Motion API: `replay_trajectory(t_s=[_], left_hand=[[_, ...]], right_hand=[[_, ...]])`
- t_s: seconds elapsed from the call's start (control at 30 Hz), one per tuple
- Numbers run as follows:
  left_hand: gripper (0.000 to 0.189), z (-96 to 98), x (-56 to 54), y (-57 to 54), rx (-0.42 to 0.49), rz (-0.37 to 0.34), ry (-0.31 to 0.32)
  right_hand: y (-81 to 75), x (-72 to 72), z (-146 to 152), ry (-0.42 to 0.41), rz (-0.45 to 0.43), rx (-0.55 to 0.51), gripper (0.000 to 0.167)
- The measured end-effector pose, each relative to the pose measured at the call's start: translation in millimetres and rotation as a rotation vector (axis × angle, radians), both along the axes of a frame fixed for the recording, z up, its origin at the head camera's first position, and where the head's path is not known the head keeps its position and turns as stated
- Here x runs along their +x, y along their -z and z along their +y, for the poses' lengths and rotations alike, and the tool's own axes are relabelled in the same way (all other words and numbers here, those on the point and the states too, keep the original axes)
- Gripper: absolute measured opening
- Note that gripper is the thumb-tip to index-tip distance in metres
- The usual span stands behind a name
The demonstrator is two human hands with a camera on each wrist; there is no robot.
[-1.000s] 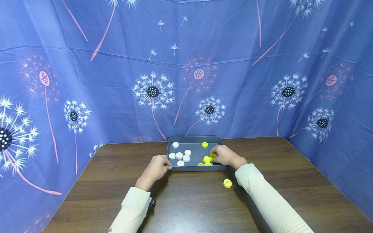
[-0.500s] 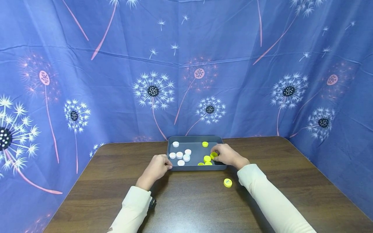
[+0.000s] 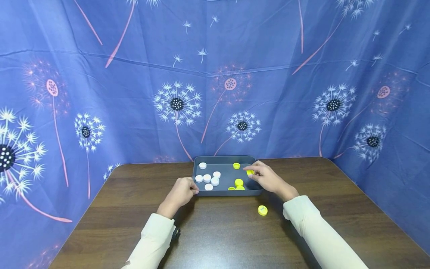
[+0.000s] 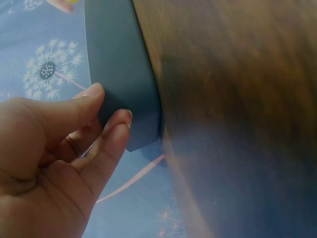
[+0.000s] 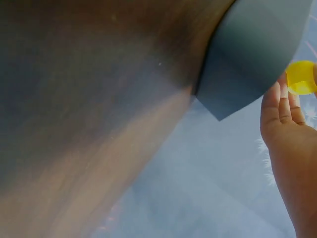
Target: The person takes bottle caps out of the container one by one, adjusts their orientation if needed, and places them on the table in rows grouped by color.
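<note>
A dark grey tray [image 3: 228, 193] lies at the far side of the table. My left hand [image 3: 181, 192] pinches its near-left corner, and in the left wrist view the thumb and fingers of that hand [image 4: 64, 148] are at the tray wall [image 4: 124, 74]. Over the tray's right part, my right hand [image 3: 270, 179] pinches a yellow bottle cap [image 3: 250, 172] between thumb and fingers. That same yellow cap [image 5: 299, 78] shows above the tray rim in the right wrist view. Several white caps [image 3: 206, 178] fill the left part of the tray. More yellow caps [image 3: 239, 182] sit at the right.
One yellow cap [image 3: 262, 210] lies on the brown wooden table [image 3: 221, 231] in front of the tray. Behind the table hangs a blue curtain [image 3: 285, 93] with a dandelion print, close to the tray's far edge.
My right hand has moved the yellow cap slightly away from me and to the right, up from the caps near the tray's front wall. The left hand stays at the corner.
</note>
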State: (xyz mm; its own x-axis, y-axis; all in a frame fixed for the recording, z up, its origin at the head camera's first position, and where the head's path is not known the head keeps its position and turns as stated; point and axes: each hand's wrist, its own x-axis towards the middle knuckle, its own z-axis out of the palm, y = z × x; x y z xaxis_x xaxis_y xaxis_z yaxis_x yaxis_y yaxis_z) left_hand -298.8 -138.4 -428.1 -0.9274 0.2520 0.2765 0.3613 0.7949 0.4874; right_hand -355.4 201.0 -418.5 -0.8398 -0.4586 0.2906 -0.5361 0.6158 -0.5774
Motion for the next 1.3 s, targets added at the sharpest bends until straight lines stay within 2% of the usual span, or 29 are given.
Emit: replay_trajectory(t_s=[0.33,0.5,0.63,0.8,1.07,1.3], left_hand=[[0.011,1.1,-0.8,-1.3,0.005,-0.01,0.001],[0.01,1.8,-0.8,-1.9,0.004,-0.001,0.004],[0.01,1.4,-0.8,-2.1,-0.001,0.004,0.006],[0.011,0.6,-0.1,-1.7,0.003,-0.009,0.0],[0.012,0.1,0.5,-0.7,0.007,-0.031,-0.009],[0.012,0.2,1.0,-1.2,0.017,-0.02,-0.002]], right_hand=[[-7.5,35.8,3.4,-0.025,0.082,-0.148,0.022],[-4.7,50.7,6.1,-0.01,0.068,-0.194,0.019],[0.3,57.1,8.9,-0.016,0.054,-0.206,0.018],[3.1,63.9,8.2,-0.08,0.052,-0.219,0.023],[4.6,74.9,5.3,-0.131,-0.049,-0.145,0.021],[6.0,79.7,2.8,-0.135,0.008,0.041,0.02]])
